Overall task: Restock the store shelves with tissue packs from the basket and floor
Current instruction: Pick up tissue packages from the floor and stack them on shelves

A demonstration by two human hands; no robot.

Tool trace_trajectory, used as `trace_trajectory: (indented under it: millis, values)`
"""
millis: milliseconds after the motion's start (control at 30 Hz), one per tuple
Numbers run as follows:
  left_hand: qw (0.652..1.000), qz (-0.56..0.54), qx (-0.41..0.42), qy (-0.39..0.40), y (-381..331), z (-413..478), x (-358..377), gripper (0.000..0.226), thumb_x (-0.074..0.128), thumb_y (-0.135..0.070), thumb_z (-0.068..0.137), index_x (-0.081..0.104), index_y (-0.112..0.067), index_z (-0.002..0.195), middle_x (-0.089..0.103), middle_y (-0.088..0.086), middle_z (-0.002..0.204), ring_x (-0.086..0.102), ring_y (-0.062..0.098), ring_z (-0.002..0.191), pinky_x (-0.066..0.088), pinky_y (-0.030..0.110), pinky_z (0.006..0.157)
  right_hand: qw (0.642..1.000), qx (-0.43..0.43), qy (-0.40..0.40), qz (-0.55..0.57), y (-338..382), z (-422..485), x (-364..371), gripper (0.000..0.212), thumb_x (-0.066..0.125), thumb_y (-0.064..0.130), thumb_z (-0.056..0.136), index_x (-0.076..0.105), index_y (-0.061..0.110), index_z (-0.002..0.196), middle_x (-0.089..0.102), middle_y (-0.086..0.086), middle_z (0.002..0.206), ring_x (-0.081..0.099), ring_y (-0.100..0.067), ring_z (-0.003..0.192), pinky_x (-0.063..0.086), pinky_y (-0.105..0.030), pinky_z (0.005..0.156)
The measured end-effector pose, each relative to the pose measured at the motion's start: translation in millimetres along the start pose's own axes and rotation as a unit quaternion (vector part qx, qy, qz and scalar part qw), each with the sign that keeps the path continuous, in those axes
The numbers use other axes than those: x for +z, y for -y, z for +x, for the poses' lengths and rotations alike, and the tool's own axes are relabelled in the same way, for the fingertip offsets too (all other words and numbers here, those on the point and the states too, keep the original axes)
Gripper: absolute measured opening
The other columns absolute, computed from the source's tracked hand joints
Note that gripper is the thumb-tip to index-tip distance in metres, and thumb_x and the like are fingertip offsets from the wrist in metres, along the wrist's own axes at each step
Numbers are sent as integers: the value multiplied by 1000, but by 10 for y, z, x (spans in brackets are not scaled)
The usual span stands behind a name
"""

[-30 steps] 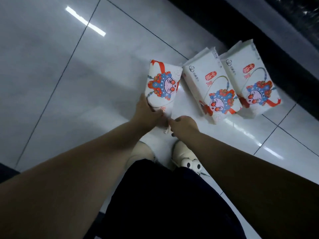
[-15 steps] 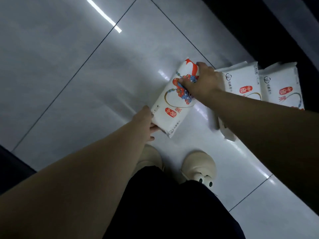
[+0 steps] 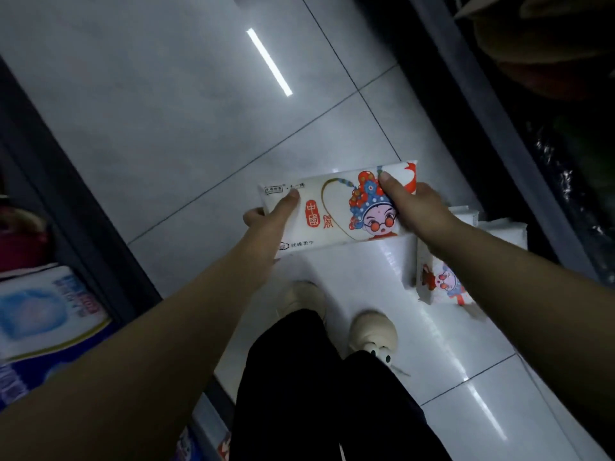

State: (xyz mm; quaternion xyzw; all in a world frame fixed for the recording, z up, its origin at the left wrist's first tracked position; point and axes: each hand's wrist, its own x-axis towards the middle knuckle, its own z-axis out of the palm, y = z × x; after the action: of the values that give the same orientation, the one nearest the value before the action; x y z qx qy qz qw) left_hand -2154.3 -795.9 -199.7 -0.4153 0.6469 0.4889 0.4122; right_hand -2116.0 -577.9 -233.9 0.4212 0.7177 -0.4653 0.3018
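I hold a white tissue pack with a red-and-blue cartoon opera face level above the floor, lengthwise between both hands. My left hand grips its left end, thumb on top. My right hand grips its right end, thumb pressed on the printed face. Two more tissue packs of the same print stand on the floor tiles under my right forearm, partly hidden by it.
A shelf unit runs along the left, with blue-and-white packaged goods on its low shelf. Another dark shelf base lines the right side. My two cream shoes stand on the glossy white tiles between them.
The pack has risen off the floor and turned level between my hands. The view has swung left, bringing the left shelf into sight; the two floor packs now lie lower right.
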Motion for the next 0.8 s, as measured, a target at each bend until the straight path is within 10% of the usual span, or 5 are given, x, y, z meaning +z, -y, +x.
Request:
trace_trajectory:
  millis: [300, 800]
  values:
    - [987, -96, 132, -7, -761, -2314, -1015, 59, 57, -32, 95, 20, -24, 141, 57, 3, 126, 61, 18, 99, 55, 36, 81, 977, -137, 142, 77, 1743, -1979, -615, 30, 53, 46, 96, 60, 23, 114, 74, -1, 102, 72, -16, 90, 55, -29, 79]
    - [898, -257, 333, -126, -1549, -5132, -2810, 60, 71, -23, 82, 35, -19, 130, 61, 3, 123, 64, 11, 95, 50, 27, 69, 908, -352, 219, 59, 4241, -4948, -640, 25, 59, 34, 95, 63, 19, 114, 74, -5, 107, 72, -21, 94, 58, -35, 82]
